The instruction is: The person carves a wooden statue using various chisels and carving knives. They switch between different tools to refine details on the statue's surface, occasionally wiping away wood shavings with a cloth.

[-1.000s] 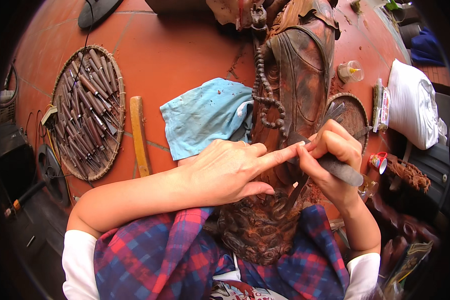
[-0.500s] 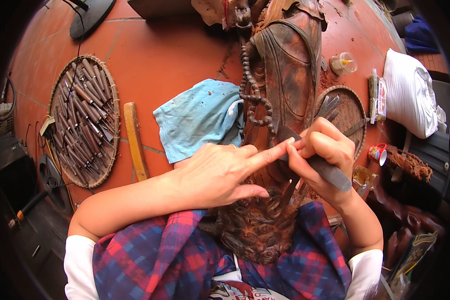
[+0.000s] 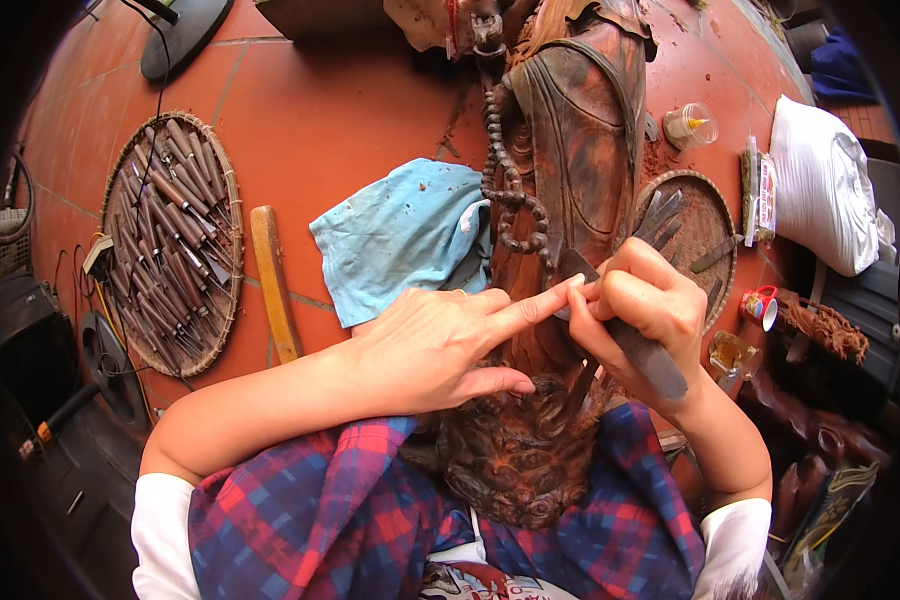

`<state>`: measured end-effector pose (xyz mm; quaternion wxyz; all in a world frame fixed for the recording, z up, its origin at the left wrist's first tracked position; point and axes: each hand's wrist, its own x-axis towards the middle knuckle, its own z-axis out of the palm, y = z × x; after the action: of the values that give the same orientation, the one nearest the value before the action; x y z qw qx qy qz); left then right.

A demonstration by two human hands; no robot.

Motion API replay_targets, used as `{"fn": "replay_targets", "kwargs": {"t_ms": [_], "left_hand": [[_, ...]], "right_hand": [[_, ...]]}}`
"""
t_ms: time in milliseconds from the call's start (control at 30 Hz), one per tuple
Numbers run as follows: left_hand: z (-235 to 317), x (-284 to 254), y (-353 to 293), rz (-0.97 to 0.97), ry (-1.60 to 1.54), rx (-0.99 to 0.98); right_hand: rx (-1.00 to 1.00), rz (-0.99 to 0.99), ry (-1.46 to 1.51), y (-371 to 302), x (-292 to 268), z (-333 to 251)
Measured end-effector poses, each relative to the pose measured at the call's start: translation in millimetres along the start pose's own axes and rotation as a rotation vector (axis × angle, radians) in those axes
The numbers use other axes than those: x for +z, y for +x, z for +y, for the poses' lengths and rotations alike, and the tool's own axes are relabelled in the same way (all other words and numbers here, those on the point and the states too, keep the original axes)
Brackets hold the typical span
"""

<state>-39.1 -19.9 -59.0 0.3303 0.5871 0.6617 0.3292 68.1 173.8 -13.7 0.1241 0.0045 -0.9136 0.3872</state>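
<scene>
A carved dark wooden statue (image 3: 585, 160) lies lengthwise before me, its knobbly end (image 3: 515, 460) resting in my lap. My right hand (image 3: 645, 300) is closed round a flat, dark metal scraper (image 3: 650, 360). The scraper's rounded end sticks out below the fist, and its broad other end meets the wood by the carved bead string (image 3: 505, 170). From the left, my left hand (image 3: 450, 340) reaches over the statue with index finger and thumb stretched out. That fingertip presses at the scraper beside my right fingers. The exact contact with the wood is partly hidden.
A round woven tray (image 3: 232, 270) of wooden-handled carving tools lies left, near a yellowish wooden bar (image 3: 272, 285) and a blue cloth (image 3: 400, 230). At right are a smaller basket (image 3: 727, 215) with flat blades, a jar (image 3: 690, 127), a red cup (image 3: 760, 307) and a white sack (image 3: 820, 190).
The scraper's rounded end has swung slightly left and toward me, with my right hand turning a little. My left index finger stays against it. The whole view has shifted slightly.
</scene>
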Motion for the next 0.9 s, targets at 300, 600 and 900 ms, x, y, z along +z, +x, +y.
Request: {"fn": "replay_targets", "kwargs": {"t_ms": [300, 600, 900], "left_hand": [[-7, -5, 3, 0.064, 0.032, 0.019], [-2, -3, 1, 0.005, 0.013, -0.007], [4, 0, -1, -0.119, -0.046, -0.038]], "right_hand": [[0.037, 0.039, -0.020, 2, 0, 2], [0.060, 0.040, -0.022, -7, 0, -1], [0.129, 0.031, 0.021, -18, -1, -4]]}}
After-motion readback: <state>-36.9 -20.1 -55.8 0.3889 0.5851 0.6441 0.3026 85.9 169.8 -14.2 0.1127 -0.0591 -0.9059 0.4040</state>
